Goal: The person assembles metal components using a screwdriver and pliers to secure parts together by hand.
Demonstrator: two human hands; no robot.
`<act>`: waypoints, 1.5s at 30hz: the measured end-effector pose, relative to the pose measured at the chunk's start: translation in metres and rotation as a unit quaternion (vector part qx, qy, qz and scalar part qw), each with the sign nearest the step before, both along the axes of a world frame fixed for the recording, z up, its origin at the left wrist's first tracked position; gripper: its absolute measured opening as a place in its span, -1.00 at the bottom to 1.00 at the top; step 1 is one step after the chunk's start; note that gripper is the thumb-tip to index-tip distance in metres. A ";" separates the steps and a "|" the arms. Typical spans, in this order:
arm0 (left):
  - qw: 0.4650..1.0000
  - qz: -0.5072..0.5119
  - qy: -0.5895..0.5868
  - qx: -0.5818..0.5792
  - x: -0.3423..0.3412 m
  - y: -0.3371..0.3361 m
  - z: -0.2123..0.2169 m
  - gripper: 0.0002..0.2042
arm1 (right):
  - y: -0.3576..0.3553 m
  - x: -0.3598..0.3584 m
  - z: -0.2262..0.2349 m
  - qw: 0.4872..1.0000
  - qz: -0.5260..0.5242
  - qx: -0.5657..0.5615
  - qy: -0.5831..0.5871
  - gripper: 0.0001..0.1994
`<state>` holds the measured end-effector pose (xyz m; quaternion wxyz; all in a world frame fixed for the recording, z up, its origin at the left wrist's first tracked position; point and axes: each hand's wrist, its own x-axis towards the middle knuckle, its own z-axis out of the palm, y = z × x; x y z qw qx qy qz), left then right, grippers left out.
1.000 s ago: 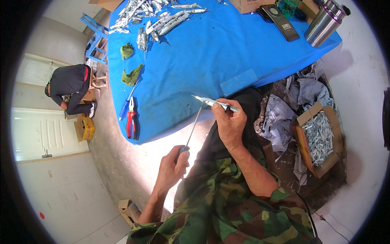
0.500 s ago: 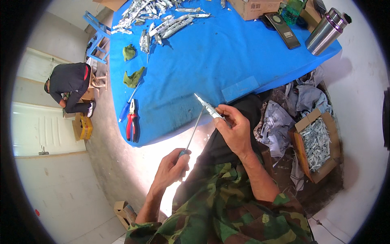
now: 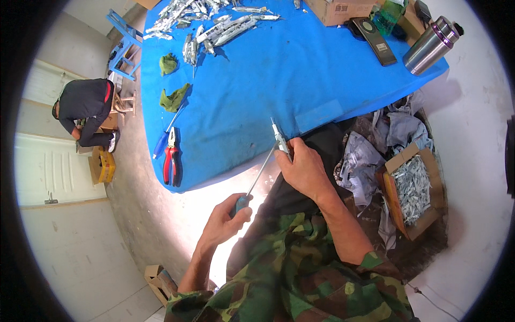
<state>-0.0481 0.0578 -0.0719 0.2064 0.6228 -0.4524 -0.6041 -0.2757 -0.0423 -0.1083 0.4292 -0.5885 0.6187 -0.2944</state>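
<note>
My left hand (image 3: 221, 222) is closed around the teal handle of a screwdriver (image 3: 259, 178), whose shaft slants up and to the right. Its tip meets a slender white-and-grey part (image 3: 279, 134) with a thin pointed end, pinched in my right hand (image 3: 304, 167) over the table's near edge. The contact point is too small to make out. On the blue-covered table (image 3: 230, 112) lie red-and-black pliers (image 3: 170, 161), a second screwdriver with a blue handle (image 3: 161, 145), and two green cloths (image 3: 175, 99). Similar slender parts (image 3: 228, 29) are heaped at the far left.
Right of my legs, an open cardboard box (image 3: 412, 190) holds many silvery pieces beside crumpled grey plastic bags (image 3: 359, 161). A steel flask (image 3: 432, 45) and a dark flat device (image 3: 374, 42) stand near the table's right edge. Another person (image 3: 86, 110) bends over boxes at the left.
My right hand has turned the slender part more upright, its tip moving right and slightly up. The screwdriver's tip has followed to the right. The whole view has shifted slightly.
</note>
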 end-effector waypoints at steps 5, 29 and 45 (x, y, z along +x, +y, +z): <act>0.999 -0.004 0.049 0.009 0.006 0.001 -0.002 -0.56 | -0.001 -0.001 -0.024 0.991 0.033 0.073 -0.106 -0.72; 0.846 -0.176 -0.415 -0.284 -0.011 0.008 0.024 -0.71 | 0.007 0.004 -0.029 0.996 0.043 -0.031 -0.072 -0.76; 0.721 -0.270 -0.541 -0.339 -0.019 -0.003 0.068 -0.74 | 0.006 0.005 -0.030 0.998 0.009 -0.062 -0.033 -0.79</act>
